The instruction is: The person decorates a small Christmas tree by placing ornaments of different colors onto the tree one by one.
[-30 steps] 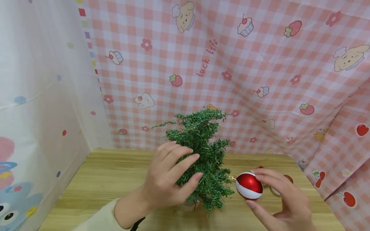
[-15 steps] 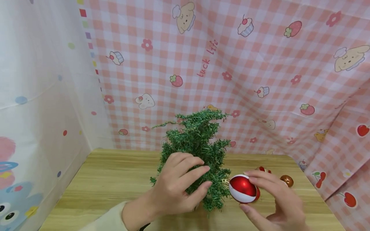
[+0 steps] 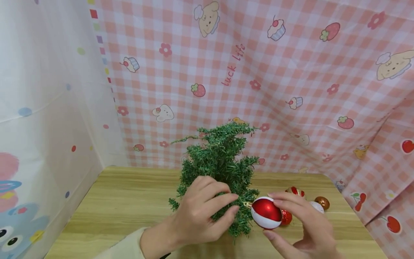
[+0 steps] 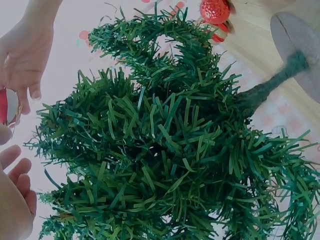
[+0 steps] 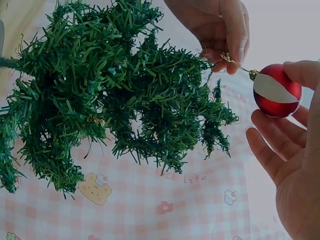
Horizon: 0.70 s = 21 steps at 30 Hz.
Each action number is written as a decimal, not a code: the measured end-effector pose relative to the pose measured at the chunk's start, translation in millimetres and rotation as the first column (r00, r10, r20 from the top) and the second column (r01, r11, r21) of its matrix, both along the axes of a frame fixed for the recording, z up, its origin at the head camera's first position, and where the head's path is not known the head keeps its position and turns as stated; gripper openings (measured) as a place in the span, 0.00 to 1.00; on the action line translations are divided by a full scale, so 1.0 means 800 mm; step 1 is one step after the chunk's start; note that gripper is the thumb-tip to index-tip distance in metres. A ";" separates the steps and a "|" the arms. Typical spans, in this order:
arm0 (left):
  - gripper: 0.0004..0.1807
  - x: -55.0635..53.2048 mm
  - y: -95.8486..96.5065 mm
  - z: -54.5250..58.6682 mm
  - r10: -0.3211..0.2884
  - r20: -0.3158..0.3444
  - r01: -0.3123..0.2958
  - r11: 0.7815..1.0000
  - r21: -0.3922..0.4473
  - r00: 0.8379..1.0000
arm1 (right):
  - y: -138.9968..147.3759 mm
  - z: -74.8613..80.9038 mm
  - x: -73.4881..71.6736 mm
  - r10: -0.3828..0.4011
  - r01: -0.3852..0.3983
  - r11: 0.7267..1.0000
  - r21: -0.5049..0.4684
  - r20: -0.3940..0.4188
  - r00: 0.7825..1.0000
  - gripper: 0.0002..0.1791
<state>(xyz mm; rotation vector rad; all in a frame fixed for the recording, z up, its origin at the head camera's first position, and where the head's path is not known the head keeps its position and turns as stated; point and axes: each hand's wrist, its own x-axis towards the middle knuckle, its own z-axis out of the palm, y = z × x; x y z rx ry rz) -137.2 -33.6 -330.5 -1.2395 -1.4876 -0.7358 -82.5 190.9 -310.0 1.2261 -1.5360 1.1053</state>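
A red-and-white Christmas bauble [image 3: 266, 213] is pinched between the thumb and fingers of my right hand [image 3: 307, 221], just right of the small green artificial Christmas tree [image 3: 220, 154]. Its gold cap points left, and a gold cord [image 5: 238, 65] runs from it toward my left fingers in the right wrist view. My left hand [image 3: 200, 216] is in front of the tree, fingers bent, with thumb and index tips at the cord and a branch tip. I cannot tell whether those fingertips grip either one. The tree's round base [image 4: 295, 45] shows in the left wrist view.
More baubles lie on the wooden table [image 3: 129, 201] to the right: a red glittery one [image 3: 286, 217], a striped one [image 3: 295, 191], a copper-brown one [image 3: 322, 203] and a white one [image 3: 317, 206]. A pink checked cloth [image 3: 258, 54] hangs behind, with a white one [image 3: 58, 90] at left.
My right hand has brought the bauble left, closer to the tree. My left hand has moved right and slightly down, its thumb and index fingertips drawing nearer each other.
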 end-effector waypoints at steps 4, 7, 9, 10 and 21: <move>0.12 -0.001 0.000 -0.001 -0.015 -0.006 0.015 1.000 0.003 1.000 | -0.001 0.000 0.000 -0.014 0.014 1.000 0.005 -0.005 1.000 0.24; 0.11 -0.001 0.000 -0.002 -0.025 -0.002 0.025 1.000 0.007 1.000 | -0.002 0.000 -0.001 -0.003 0.003 1.000 0.007 -0.003 1.000 0.24; 0.11 -0.001 0.000 -0.003 -0.031 0.006 0.031 0.999 0.011 1.000 | -0.002 0.000 -0.001 0.005 -0.005 1.000 0.007 -0.004 1.000 0.24; 0.11 -0.001 0.000 -0.003 -0.034 0.009 0.034 0.999 0.013 0.999 | -0.003 0.000 -0.002 0.007 -0.007 1.000 0.007 -0.007 1.000 0.24; 0.11 0.000 0.000 -0.004 -0.050 0.041 0.048 0.998 0.036 0.998 | -0.006 -0.001 -0.002 -0.019 0.019 1.000 0.012 -0.009 1.000 0.24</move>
